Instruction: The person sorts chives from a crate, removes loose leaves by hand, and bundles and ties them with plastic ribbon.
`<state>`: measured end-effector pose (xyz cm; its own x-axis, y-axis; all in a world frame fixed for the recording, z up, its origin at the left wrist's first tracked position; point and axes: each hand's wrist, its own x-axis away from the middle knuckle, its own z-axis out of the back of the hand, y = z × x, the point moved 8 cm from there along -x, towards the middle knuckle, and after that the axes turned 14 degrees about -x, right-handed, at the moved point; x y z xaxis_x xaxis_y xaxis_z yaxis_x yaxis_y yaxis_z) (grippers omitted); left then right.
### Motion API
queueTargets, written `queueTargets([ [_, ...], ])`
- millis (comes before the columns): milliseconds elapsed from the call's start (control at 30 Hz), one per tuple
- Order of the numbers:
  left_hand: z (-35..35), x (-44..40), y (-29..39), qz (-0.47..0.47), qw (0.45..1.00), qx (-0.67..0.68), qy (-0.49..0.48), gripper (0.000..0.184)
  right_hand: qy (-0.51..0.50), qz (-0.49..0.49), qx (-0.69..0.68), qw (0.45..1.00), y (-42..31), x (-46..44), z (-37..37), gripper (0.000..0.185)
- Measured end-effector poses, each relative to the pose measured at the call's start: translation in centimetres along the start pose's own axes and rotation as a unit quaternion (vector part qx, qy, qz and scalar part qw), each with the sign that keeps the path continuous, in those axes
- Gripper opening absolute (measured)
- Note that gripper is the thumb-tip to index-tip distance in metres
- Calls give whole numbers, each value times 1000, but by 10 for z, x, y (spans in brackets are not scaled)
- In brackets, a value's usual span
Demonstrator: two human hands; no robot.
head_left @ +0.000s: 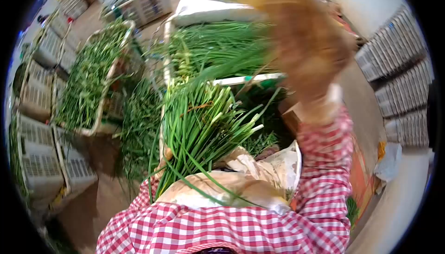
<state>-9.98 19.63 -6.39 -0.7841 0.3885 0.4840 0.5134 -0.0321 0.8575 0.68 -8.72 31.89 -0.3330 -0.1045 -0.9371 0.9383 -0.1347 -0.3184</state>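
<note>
A bunch of garlic chives (pixel 199 124), long flat green leaves with pale cut ends, lies across my lap on the left side. My left hand (pixel 165 157) is under the left side of the bunch, closed round it and mostly hidden by leaves. Raised high at the right, my right hand (pixel 308 45) is in a brownish glove and strongly smeared by motion, so its fingers cannot be made out. A blurred streak of green leaves (pixel 232 67) runs toward it. A stained, pale cloth (pixel 222 184) covers my lap under the bunch.
In front stands a white crate (pixel 167 52) full of chives, with a white wrapped bundle (pixel 215 10) at its back. Another crate (pixel 104 89) heaped with loose greens is at the left. White crates (pixel 41 161) stand far left; stacked crates (pixel 394 50) line the right wall.
</note>
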Motion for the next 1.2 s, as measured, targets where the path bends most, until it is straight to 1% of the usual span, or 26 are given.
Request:
queueTargets([
  [100, 1, 1, 5, -15, 1000, 7, -2, 50, 62, -32, 242, 968, 45, 43, 97, 10],
  [133, 3, 2, 7, -18, 1000, 7, 0, 50, -2, -28, 463, 886, 65, 84, 107, 11],
  [200, 4, 7, 11, -22, 1000, 11, -1, 49, -56, -180, 377, 907, 119, 196, 114, 15],
  [267, 5, 11, 12, -22, 1000, 13, -1, 49, -379, -419, 361, 742, 149, 327, 64, 28],
  [333, 3, 17, 9, -17, 1000, 13, 0, 49, -421, -607, 210, 640, 136, 369, 32, 41],
  [367, 2, 19, 9, -17, 1000, 15, -1, 48, -366, -639, 157, 658, 134, 362, 27, 48],
  [433, -4, 17, 10, -21, 1000, 14, -7, 48, -107, -564, 40, 818, 128, 295, 25, 44],
  [467, -7, 13, 13, -25, 1000, 9, -10, 48, -5, -609, -101, 787, 108, 252, 13, 42],
  [500, -12, 6, 15, -31, 999, 7, -19, 48, 14, -647, -165, 744, 91, 220, 9, 40],
  [567, -22, -7, 21, -42, 999, -5, -33, 48, 47, -553, -204, 806, 69, 181, -3, 46],
  [600, -28, -12, 24, -49, 998, -12, -42, 47, 2, -490, -144, 860, 63, 170, -9, 63],
  [633, -33, -16, 27, -57, 997, -19, -52, 47, -176, -306, 69, 933, 43, 145, -21, 83],
  [733, -46, -18, 39, -58, 996, -24, -70, 47, -292, -338, 233, 864, 44, 180, -54, 85],
  [767, -49, -16, 45, -50, 996, -19, -73, 47, -308, -398, 214, 837, 51, 194, -53, 79],
  [800, -56, -14, 53, -8, 997, 14, -71, 51, -342, -470, 198, 789, 64, 213, -46, 56],
  [833, -49, -23, 24, -4, 993, 93, -71, 59, -313, -394, 212, 838, 56, 215, -36, 33],
  [900, -37, -38, -25, 20, 964, 257, -63, 69, -360, -386, 196, 826, 62, 244, -23, 19],
  [933, -37, -42, -37, 38, 938, 340, -51, 71, -282, -425, 105, 854, 67, 253, -7, 16],
  [967, -31, -40, -40, 18, 973, 223, -65, 72, -199, -455, 14, 868, 73, 260, 9, 16],
  [1000, -32, -34, -32, -3, 992, 103, -78, 73, -76, -652, -179, 733, 83, 276, 19, 14],
  [1033, -38, -28, -21, -26, 995, -18, -92, 74, -37, -628, -200, 752, 85, 262, 28, 14],
  [1067, -49, -24, 1, 22, 994, -50, -92, 76, 29, -614, -216, 758, 101, 275, 48, 15],
  [1100, -60, -19, 23, 70, 990, -81, -95, 79, 127, -613, -297, 721, 109, 286, 63, 17],
  [1133, -61, -22, 29, -13, 990, -106, -93, 79, 225, -597, -373, 674, 116, 293, 76, 18],
  [1167, -60, -21, 28, -25, 988, -120, -95, 78, 345, -570, -498, 554, 118, 304, 82, 18],
  [1200, -59, -18, 29, -21, 987, -124, -100, 77, 357, -568, -468, 575, 119, 302, 92, 17],
])
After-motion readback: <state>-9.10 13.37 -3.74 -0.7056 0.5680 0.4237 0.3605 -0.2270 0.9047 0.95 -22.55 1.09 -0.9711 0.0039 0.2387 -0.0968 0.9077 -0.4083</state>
